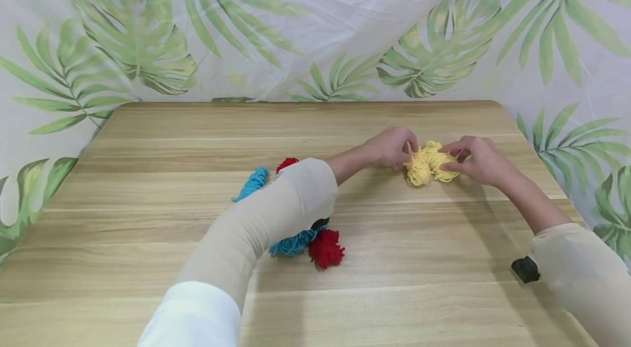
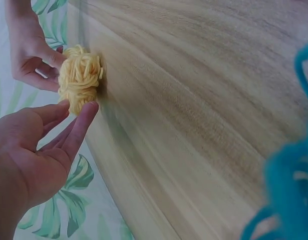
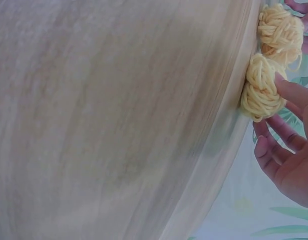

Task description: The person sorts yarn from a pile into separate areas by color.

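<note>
Two bundles of yellow yarn lie side by side, touching, toward the back right of the table in the head view. The left yellow yarn bundle [image 1: 419, 171] has its outer end between the thumb and fingertips of my left hand [image 1: 391, 147]. My right hand [image 1: 480, 161] pinches the right yellow yarn bundle [image 1: 445, 165], thumb on one side and forefinger on the other. From the right wrist, its thumb shows pressed on the looped strands [image 3: 264, 92], with the other fingers loosely spread. In the left wrist view, the near yellow bundle [image 2: 81, 75] mostly covers the other one.
Left of centre lie a blue yarn bundle [image 1: 252, 183] and a red one [image 1: 287, 163], partly behind my left sleeve [image 1: 276, 215]. Nearer, another blue bundle [image 1: 293, 244] touches a red bundle [image 1: 327, 249]. A small black object [image 1: 525, 269] shows beside my right sleeve. Leaf-patterned cloth [image 1: 340, 18] hangs behind the table.
</note>
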A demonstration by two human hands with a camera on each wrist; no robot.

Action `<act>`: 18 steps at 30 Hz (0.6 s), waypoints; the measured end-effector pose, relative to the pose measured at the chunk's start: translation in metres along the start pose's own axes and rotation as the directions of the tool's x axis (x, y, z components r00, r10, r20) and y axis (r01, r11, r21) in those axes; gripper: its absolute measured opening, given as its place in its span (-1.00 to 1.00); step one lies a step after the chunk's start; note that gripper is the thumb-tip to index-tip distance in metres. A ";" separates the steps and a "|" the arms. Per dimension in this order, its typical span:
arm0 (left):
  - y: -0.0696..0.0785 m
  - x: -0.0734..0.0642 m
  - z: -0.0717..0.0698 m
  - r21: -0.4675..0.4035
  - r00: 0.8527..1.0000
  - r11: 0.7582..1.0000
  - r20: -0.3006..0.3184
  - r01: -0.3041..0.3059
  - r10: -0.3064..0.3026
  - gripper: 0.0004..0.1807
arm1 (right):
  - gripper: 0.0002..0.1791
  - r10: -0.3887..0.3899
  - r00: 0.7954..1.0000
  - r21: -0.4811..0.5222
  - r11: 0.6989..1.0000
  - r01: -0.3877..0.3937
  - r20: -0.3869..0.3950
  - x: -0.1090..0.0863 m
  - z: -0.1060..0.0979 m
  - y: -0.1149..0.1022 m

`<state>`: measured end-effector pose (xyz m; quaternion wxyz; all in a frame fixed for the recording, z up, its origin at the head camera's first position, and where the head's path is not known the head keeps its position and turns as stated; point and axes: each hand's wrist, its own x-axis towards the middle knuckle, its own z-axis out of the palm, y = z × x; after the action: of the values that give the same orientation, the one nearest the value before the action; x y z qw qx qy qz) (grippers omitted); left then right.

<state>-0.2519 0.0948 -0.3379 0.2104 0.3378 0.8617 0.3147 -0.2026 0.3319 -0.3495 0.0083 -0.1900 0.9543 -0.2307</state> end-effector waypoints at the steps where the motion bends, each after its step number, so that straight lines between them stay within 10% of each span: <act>1: -0.001 -0.001 -0.001 -0.009 1.000 1.000 0.006 -0.005 0.005 -0.70 | -0.61 0.000 1.000 -0.006 1.000 0.000 0.004 0.000 0.000 -0.001; 18: -0.010 -0.026 -0.032 -0.035 0.995 0.994 0.024 -0.099 0.100 -0.59 | -0.60 -0.022 0.999 -0.124 0.992 0.017 -0.034 -0.001 -0.003 -0.010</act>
<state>-0.2572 0.0581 -0.3177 0.2111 0.3809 0.8356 0.3349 -0.1983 0.3256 -0.3428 -0.0226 -0.1953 0.9648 -0.1746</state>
